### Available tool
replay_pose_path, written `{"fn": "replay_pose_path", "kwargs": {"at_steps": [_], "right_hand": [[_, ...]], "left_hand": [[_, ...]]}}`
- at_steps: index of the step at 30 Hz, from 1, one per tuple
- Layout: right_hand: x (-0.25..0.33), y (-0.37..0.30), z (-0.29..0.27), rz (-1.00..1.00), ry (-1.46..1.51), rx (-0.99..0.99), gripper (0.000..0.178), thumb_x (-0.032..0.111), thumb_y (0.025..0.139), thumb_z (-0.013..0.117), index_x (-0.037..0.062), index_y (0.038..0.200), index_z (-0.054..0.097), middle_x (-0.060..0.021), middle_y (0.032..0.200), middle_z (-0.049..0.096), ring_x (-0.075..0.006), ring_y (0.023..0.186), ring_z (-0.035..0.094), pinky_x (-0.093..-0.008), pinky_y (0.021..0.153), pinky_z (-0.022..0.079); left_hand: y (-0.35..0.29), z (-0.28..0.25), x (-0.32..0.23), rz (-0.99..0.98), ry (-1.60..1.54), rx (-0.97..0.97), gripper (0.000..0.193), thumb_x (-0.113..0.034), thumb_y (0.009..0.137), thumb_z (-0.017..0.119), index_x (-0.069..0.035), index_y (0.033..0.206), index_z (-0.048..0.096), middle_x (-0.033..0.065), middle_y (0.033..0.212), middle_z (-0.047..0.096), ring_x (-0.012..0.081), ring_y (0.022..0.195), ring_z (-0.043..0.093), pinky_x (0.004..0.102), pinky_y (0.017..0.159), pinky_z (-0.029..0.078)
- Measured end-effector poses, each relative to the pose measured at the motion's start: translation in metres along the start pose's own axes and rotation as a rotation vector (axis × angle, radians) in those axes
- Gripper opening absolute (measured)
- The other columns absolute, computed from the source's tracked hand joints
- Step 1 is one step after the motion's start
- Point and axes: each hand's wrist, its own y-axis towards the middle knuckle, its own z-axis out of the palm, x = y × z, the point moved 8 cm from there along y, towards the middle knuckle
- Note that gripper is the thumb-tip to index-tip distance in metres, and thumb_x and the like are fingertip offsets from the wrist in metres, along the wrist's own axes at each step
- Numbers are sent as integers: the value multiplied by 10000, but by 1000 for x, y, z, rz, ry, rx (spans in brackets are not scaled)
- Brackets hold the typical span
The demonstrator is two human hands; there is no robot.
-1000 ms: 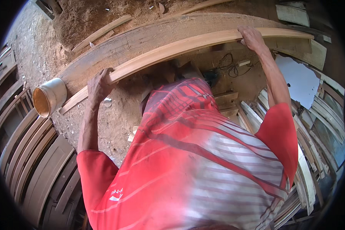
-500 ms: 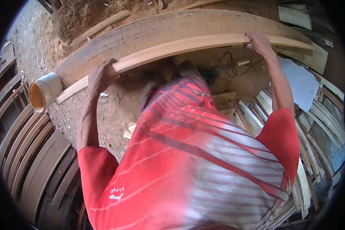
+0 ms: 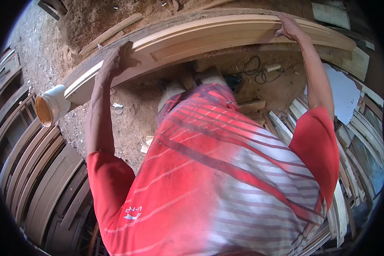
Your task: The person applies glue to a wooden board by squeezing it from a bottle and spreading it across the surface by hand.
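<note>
- Now, from where I stand, the wooden panel (image 3: 217, 37) is in front of the person, running from left to right, with a recessed field on its near face.
- The left hand (image 3: 117, 60) holds the panel near its left end; the thumb lies on the near face, but whether its fingers are spread or pressed together I cannot tell.
- The right hand (image 3: 289, 27) grips the far edge, toward the right; this edge is pinched between thumb and bent fingers.
- Behind the panel, on the far side, lies a dark thick plank (image 3: 85, 68).
- Just beside the left end there is a whitish bucket (image 3: 59, 102), brown inside.
- On the right, a dark cable (image 3: 260, 78) lies on the floor (image 3: 130, 141), near a white sheet (image 3: 337, 96).
</note>
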Motion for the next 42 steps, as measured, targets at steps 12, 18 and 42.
{"fn": "replay_pose_path", "kwargs": {"at_steps": [12,18,42], "right_hand": [[16,34,18,-46,-24,-116,1104,483,679,926,20,1551,433,-239,1513,518,-418,1430,461,-465,1214,380],[13,22,31,67,-42,-145,1162,495,696,925,-50,1569,386,-262,1635,395,-395,1543,337,-446,1289,287],[240,89,-4,-286,126,-306,421,241,1009,672,30,1373,646,-222,1356,670,-403,1273,619,-481,1077,483]], "left_hand": [[6,19,0,221,118,-301,1304,-524,614,973,-94,1649,306,206,1658,388,384,1553,326,529,1263,295],[1,31,-5,47,137,-245,1421,-503,566,995,-149,1690,201,217,1736,199,426,1597,201,588,1287,231],[-141,65,83,-527,131,-715,775,-539,953,690,-126,1568,465,219,1660,368,438,1536,314,651,1229,194]]}}
